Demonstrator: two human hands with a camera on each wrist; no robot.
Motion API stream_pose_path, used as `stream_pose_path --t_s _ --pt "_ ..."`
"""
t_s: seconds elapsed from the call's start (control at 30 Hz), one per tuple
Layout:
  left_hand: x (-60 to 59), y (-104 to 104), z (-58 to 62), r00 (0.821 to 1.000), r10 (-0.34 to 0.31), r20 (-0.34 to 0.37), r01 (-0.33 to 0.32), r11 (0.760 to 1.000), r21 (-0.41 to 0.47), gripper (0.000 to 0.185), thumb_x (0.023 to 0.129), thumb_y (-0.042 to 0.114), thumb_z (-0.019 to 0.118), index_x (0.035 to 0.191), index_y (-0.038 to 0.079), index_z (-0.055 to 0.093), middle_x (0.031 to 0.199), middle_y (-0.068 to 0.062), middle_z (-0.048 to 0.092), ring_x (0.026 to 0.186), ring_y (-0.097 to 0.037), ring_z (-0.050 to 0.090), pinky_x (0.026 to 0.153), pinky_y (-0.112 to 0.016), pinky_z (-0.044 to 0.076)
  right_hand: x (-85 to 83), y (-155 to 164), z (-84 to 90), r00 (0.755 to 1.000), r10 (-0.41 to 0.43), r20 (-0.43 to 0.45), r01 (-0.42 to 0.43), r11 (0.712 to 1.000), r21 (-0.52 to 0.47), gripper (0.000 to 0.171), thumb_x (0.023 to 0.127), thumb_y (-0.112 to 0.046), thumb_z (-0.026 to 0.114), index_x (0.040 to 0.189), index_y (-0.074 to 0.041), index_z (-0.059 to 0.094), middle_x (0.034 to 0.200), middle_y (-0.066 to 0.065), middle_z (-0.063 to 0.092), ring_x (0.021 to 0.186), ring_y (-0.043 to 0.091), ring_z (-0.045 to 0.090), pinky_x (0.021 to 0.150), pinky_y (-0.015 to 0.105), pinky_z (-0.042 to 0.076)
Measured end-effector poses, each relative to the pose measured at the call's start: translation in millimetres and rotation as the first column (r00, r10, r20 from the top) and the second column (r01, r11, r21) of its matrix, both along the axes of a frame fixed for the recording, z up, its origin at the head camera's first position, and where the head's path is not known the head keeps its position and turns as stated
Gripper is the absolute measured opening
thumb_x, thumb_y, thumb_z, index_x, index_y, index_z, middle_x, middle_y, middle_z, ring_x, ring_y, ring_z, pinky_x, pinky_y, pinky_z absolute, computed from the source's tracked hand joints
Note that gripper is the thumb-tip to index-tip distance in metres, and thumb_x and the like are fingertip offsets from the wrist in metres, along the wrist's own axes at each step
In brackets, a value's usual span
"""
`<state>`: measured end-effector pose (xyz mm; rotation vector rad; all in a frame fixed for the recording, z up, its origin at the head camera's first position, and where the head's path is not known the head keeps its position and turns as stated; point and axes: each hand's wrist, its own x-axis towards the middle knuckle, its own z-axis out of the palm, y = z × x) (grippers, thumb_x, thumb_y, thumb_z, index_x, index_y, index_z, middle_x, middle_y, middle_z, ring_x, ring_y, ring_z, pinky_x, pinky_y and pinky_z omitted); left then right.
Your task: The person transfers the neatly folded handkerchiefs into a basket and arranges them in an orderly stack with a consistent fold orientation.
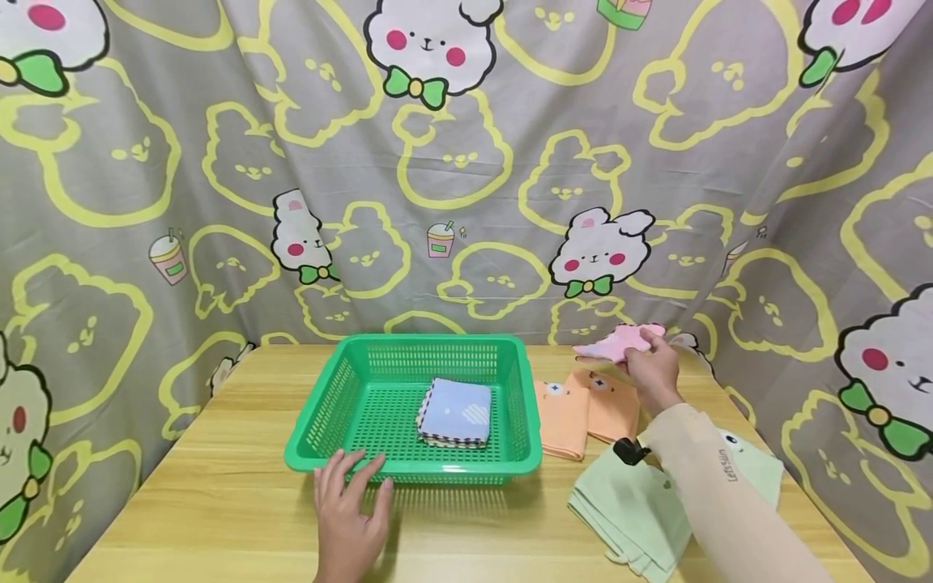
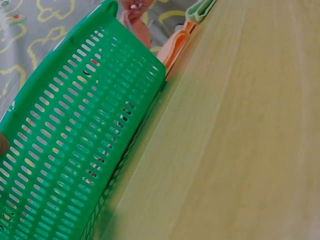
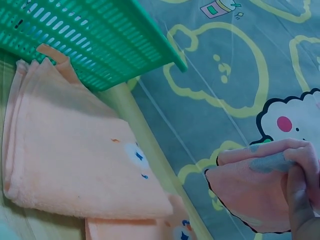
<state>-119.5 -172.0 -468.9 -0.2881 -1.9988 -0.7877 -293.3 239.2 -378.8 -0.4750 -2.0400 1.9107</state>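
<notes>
The right hand (image 1: 651, 368) pinches 1 pink cloth (image 1: 619, 341) aloft – the green basket (image 1: 350, 455) lies to its left, where the left hand (image 1: 350, 506) rests flat, fingers spread, touching the rim.

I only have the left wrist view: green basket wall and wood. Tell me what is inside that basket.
Observer: A folded blue cloth lies on the floor of the green basket, toward its right half.
Operator: Report where the left hand is.
Observer: The left hand rests flat on the table with straight fingers touching the basket's near rim.
Operator: Give me the right hand.
Observer: The right hand is raised beyond the basket's right side, its grip pinching a folded pink cloth.
Operator: Say what lies under it.
Observer: Two folded orange cloths lie on the table right of the basket, with green cloths nearer the person.
</notes>
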Motion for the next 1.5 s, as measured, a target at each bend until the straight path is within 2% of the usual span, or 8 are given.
stream_pose_path --t_s 0.2,0.47,0.73,0.93,1.2,1.5 --pt "0.1 0.1 -0.1 1.0 -0.001 0.006 0.001 1.0 -0.001 0.029 0.075 0.01 0.071 0.104 0.004 0.071 0.114 -0.022 0.061 0.118 -0.047 0.043 0.105 -0.073 0.01 2.2 -3.0 -0.6 1.0 0.006 -0.026 -0.006 1.0 0.013 0.062 0.089 0.006 0.046 0.149 -0.003 0.033 0.148 0.022 0.034 0.062 0.004 0.054 0.06 0.016 0.052" --pt "0.6 -1.1 -0.4 1.0 0.009 0.015 -0.009 1.0 -0.007 0.028 0.076 0.011 0.071 0.103 0.003 0.071 0.113 -0.023 0.061 0.119 -0.047 0.043 0.104 -0.074 0.011 2.6 -7.5 0.7 0.998 0.001 -0.06 -0.002 1.0 -0.005 0.057 0.09 0.006 0.047 0.146 0.0 0.037 0.133 0.021 0.043 0.064 0.004 0.054 0.059 0.015 0.051" --pt "-0.3 -1.1 -1.3 1.0 0.006 0.007 -0.006 1.0 -0.006 0.029 0.076 0.012 0.07 0.104 0.004 0.071 0.114 -0.021 0.061 0.119 -0.047 0.043 0.105 -0.073 0.01 2.7 -11.1 3.4 0.997 0.009 -0.071 -0.009 1.0 -0.001 0.056 0.091 0.005 0.048 0.146 -0.002 0.039 0.13 0.019 0.044 0.067 0.004 0.056 0.062 0.015 0.052" --pt "-0.7 -0.5 -1.5 1.0 0.001 -0.001 -0.001 1.0 -0.006 0.029 0.076 0.012 0.07 0.105 0.005 0.071 0.115 -0.02 0.061 0.119 -0.046 0.043 0.104 -0.074 0.01 4.0 -15.7 7.0 0.996 0.014 -0.084 -0.014 1.0 0.011 0.055 0.091 0.003 0.049 0.145 -0.002 0.04 0.121 0.016 0.048 0.069 0.005 0.058 0.064 0.016 0.054" --pt "-0.1 0.6 -0.4 1.0 0.003 0.0 -0.003 1.0 0.001 0.03 0.076 0.011 0.07 0.104 0.004 0.071 0.114 -0.022 0.061 0.119 -0.047 0.043 0.105 -0.074 0.01 8.7 -25.3 15.3 0.992 0.045 -0.115 -0.045 0.999 0.003 0.053 0.092 0.005 0.049 0.144 0.001 0.04 0.118 0.018 0.049 0.067 0.004 0.058 0.064 0.016 0.053" --pt "0.2 0.4 -0.2 1.0 0.008 0.003 -0.008 1.0 -0.003 0.029 0.075 0.011 0.07 0.104 0.004 0.071 0.114 -0.021 0.061 0.118 -0.047 0.043 0.105 -0.074 0.01 10.3 -31.7 19.8 0.99 0.055 -0.133 -0.059 0.998 -0.026 0.05 0.093 0.004 0.05 0.143 0.002 0.042 0.108 0.013 0.047 0.069 0.006 0.058 0.065 0.016 0.054"
